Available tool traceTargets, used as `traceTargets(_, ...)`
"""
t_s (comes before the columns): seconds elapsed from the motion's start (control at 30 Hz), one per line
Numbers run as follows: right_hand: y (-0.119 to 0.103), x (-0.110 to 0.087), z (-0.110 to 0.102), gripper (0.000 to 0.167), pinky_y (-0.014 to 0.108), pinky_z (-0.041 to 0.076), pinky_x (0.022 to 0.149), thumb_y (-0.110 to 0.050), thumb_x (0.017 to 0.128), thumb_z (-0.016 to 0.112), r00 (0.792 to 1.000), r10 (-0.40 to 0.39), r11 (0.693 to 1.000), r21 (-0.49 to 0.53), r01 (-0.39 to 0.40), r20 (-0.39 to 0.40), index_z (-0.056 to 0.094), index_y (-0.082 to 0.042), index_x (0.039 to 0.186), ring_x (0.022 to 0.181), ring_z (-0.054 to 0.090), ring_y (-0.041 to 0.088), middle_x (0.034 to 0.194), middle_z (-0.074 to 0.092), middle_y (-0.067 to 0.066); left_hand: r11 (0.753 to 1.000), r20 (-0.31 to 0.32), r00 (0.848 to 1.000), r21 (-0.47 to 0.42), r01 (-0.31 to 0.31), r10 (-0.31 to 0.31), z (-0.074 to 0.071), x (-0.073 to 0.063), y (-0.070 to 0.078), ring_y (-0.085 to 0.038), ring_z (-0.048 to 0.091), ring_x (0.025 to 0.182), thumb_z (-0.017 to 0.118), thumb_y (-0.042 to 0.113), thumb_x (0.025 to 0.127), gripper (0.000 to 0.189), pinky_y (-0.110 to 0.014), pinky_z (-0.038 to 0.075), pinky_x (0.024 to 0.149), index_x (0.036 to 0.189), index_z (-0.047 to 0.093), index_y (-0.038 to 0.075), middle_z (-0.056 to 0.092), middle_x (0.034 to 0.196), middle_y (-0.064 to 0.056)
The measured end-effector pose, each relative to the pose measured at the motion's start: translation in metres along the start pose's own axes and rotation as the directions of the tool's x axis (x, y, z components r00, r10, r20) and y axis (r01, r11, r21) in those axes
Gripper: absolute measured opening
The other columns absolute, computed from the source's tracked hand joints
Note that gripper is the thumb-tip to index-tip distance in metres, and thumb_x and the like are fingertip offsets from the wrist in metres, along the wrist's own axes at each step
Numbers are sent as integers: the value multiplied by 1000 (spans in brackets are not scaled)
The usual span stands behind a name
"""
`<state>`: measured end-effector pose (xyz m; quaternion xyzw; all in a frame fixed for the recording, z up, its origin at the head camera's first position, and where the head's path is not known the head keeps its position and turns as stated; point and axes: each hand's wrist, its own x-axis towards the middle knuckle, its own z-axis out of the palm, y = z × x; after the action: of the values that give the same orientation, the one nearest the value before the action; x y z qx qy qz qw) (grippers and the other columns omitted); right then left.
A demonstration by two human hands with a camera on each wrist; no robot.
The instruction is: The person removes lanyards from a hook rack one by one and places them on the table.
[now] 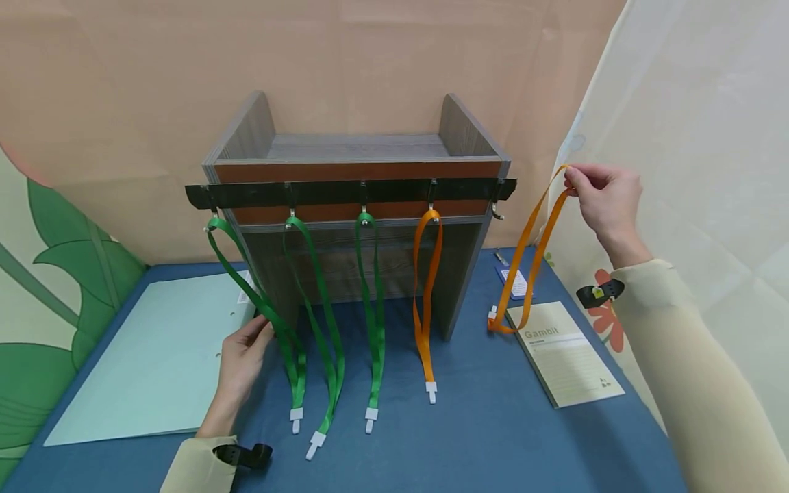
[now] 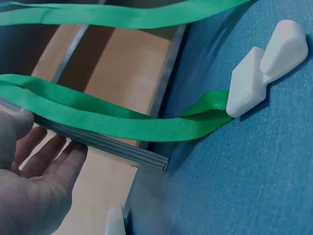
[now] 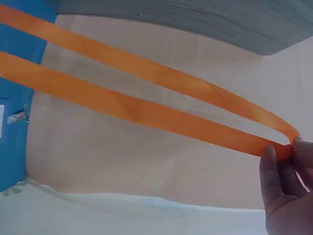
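Pinched between the fingertips of the right hand (image 1: pixel 607 202), an orange lanyard (image 3: pixel 137 110) hangs over the right part of the tabletop (image 1: pixel 468 424), towards its right edge; the left hand (image 1: pixel 243 363) has its digits at the side panel (image 2: pixel 132 152) of the shelf unit, though I cannot tell whether it grips or merely rests there. Only a small bit of strap is held, so a loose pinch could drop the loop onto the notebook (image 1: pixel 570 363) near that edge. Its sides lie close together, so it might miss the bare hook (image 1: pixel 496 211) if taken there. A careless left hand could jog the unit or nudge the nearby green lanyard (image 2: pixel 146 128) loose.
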<state>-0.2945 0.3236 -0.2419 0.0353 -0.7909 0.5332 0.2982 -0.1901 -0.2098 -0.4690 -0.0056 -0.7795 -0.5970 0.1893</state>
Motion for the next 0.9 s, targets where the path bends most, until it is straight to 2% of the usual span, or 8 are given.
traceTargets(0.1, 9, -3, 2, 29, 18, 51, 71, -15, 87, 70, 999, 39, 999, -17, -39, 6, 70, 4, 108, 72, 66, 13, 86, 68, 5, 1000, 1, 1000, 4, -2, 2, 1, 1, -1, -6, 62, 87, 56, 17, 98, 31, -17, 49, 77, 124, 63, 0, 66, 112, -9)
traceTargets(0.3, 25, -15, 12, 36, 20, 51, 75, -28, 90, 66, 999, 36, 986, -165, -30, 37, 70, 0, 112, 78, 67, 16, 94, 69, 10, 1000, 3, 1000, 1, 7, -7, 2, 1, -2, -7, 62, 87, 56, 17, 98, 31, -17, 49, 77, 124, 63, 1, 66, 111, -8)
traceTargets(0.43, 34, -24, 19, 38, 20, 50, 76, -31, 91, 63, 997, 56, 979, -199, -44, 59, 69, -2, 115, 82, 66, 16, 100, 68, 12, 1000, 7, 1000, -3, 16, -16, 1, 1, 1, -5, 62, 88, 56, 16, 98, 31, -17, 49, 77, 124, 63, 2, 66, 111, -6)
traceTargets(0.7, 58, -38, 30, 40, 23, 50, 80, -33, 93, 59, 994, 86, 977, -202, -71, 68, 68, -1, 116, 88, 65, 21, 106, 66, 16, 1000, 26, 1000, 9, 14, -14, 0, -8, 32, -7, 62, 86, 54, 10, 98, 31, -17, 49, 77, 123, 60, -7, 67, 105, -1)
traceTargets(0.77, 66, -41, 32, 40, 22, 50, 79, -32, 93, 59, 992, 94, 976, -205, -77, 79, 68, 0, 115, 87, 65, 21, 105, 66, 17, 1000, 24, 1000, 7, 17, -17, -1, -8, 32, -7, 62, 86, 54, 10, 98, 31, -17, 49, 77, 124, 60, -7, 67, 104, 0)
traceTargets(0.9, 80, -50, 33, 36, 19, 51, 75, -29, 94, 60, 987, 112, 973, -215, -86, 111, 68, 1, 114, 86, 66, 24, 103, 66, 19, 1000, 21, 1000, -9, 18, -18, -1, -5, 20, -7, 62, 85, 55, 12, 98, 31, -18, 49, 77, 124, 61, -4, 68, 105, 1)
